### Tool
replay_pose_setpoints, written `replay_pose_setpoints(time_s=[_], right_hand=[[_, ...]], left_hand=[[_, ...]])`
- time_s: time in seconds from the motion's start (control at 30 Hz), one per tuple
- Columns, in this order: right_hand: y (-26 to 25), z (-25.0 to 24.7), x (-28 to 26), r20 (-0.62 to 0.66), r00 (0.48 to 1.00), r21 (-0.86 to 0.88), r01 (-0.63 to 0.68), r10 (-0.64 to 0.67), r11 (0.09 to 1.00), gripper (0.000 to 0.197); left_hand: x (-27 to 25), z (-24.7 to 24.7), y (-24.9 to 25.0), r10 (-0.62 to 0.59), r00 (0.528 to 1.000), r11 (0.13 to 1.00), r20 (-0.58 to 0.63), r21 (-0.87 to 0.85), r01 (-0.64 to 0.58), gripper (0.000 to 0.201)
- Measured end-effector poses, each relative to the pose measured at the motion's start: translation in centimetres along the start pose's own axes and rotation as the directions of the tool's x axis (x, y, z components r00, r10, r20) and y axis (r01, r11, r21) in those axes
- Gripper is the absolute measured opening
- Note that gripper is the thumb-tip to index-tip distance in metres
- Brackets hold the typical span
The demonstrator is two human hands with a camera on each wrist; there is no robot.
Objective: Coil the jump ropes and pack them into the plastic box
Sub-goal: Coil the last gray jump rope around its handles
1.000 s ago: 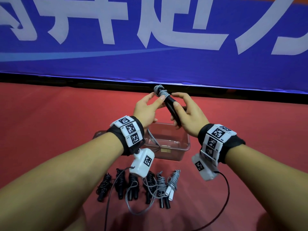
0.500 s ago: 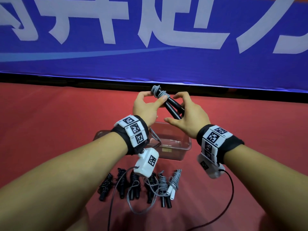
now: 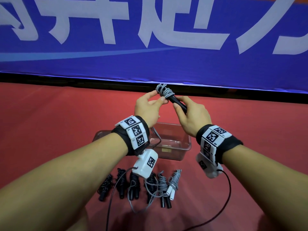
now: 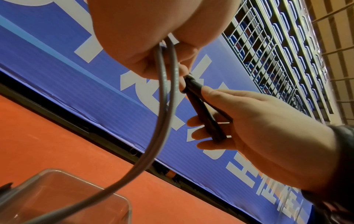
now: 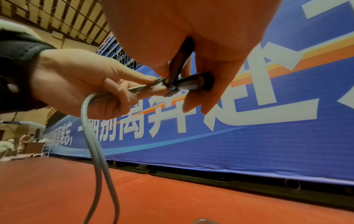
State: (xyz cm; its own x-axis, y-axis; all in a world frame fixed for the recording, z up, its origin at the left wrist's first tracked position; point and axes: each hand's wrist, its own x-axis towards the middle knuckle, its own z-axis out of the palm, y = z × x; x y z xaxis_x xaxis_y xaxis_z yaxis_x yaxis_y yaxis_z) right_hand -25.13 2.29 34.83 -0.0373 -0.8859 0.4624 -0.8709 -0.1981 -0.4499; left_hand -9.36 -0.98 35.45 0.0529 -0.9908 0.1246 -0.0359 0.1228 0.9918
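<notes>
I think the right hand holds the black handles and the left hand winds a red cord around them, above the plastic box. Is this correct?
Not quite: the cord is grey, not red, as the head view shows. The rest holds: the right hand holds the black handles, the left hand winds the cord, above the plastic box.

A red sports floor [image 3: 50, 124] ran up to a long blue banner [image 3: 166, 64] bearing large white Chinese characters and a pale sweeping stripe. A black strip [image 3: 66, 81] edged the banner's base. Above it rose a metal railing [image 4: 268, 60] fronting rows of blue stadium seats [image 4: 298, 50]. The upper wall [image 5: 47, 13] looked yellowish under dim indoor light.
</notes>
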Motion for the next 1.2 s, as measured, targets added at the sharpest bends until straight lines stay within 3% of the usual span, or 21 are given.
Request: replay_pose_setpoints(time_s=[0.1, 0.27, 0.37, 0.47, 0.57, 0.67, 0.73, 0.8, 0.9, 1.0, 1.2], right_hand=[[0.4, 0.5, 0.2, 0.022, 0.999, 0.135, -0.031, 0.028, 0.99, 0.038], [-0.2, 0.4, 0.2, 0.064, 0.994, 0.34, -0.104, 0.088, 0.935, 0.026], [-0.8, 0.4, 0.1, 0.086, 0.991, 0.416, -0.132, 0.106, 0.9, 0.026], [-1.5, 0.3, 0.0, 0.177, 0.976, 0.581, -0.207, 0.126, 0.788, 0.025], [-1.7, -0.1, -0.2, 0.287, 0.951, 0.699, -0.288, 0.111, 0.655, 0.024], [-1.8, -0.4, -0.4, 0.353, 0.927, 0.734, -0.358, 0.125, 0.578, 0.018], [-1.8, -0.3, -0.5, 0.342, 0.93, 0.685, -0.346, 0.137, 0.641, 0.035], [-1.7, -0.1, -0.7, 0.283, 0.952, 0.562, -0.266, 0.12, 0.783, 0.054], [-1.4, -0.2, -0.6, 0.168, 0.985, 0.246, -0.089, 0.048, 0.965, 0.07], [-1.5, -0.1, -0.3, 0.118, 0.992, 0.003, -0.04, 0.04, 0.999, 0.071], [-1.7, -0.1, -0.4, 0.064, 0.998, -0.185, -0.001, 0.013, 0.983, 0.057]], left_hand=[[0.0, -0.1, 0.0, -0.002, 1.0, 1.0, 0.012, -0.007, 0.002, 0.048], [-0.1, 0.0, 0.0, 0.004, 1.0, 0.999, 0.003, -0.048, -0.004, 0.046], [0.0, 0.1, -0.1, -0.018, 1.0, 0.997, 0.008, -0.069, 0.018, 0.061], [0.1, 0.0, 0.0, -0.032, 0.997, 0.994, 0.075, -0.106, 0.04, 0.073], [0.0, -0.1, 0.1, 0.006, 0.991, 0.991, 0.137, -0.13, 0.012, 0.064], [0.1, 0.0, 0.0, 0.023, 0.995, 0.988, 0.099, -0.154, -0.007, 0.047], [0.1, 0.2, -0.1, 0.028, 0.997, 0.984, 0.073, -0.177, -0.014, 0.047], [0.0, 0.3, -0.3, 0.022, 0.999, 0.985, 0.038, -0.17, -0.016, 0.05], [0.0, 0.3, -0.5, 0.024, 0.999, 0.993, -0.024, -0.113, -0.027, 0.049], [-0.1, 0.1, -0.4, 0.027, 0.998, 0.996, -0.052, -0.089, -0.031, 0.047], [0.0, 0.0, -0.3, 0.043, 0.996, 0.998, -0.077, -0.045, -0.046, 0.043]])
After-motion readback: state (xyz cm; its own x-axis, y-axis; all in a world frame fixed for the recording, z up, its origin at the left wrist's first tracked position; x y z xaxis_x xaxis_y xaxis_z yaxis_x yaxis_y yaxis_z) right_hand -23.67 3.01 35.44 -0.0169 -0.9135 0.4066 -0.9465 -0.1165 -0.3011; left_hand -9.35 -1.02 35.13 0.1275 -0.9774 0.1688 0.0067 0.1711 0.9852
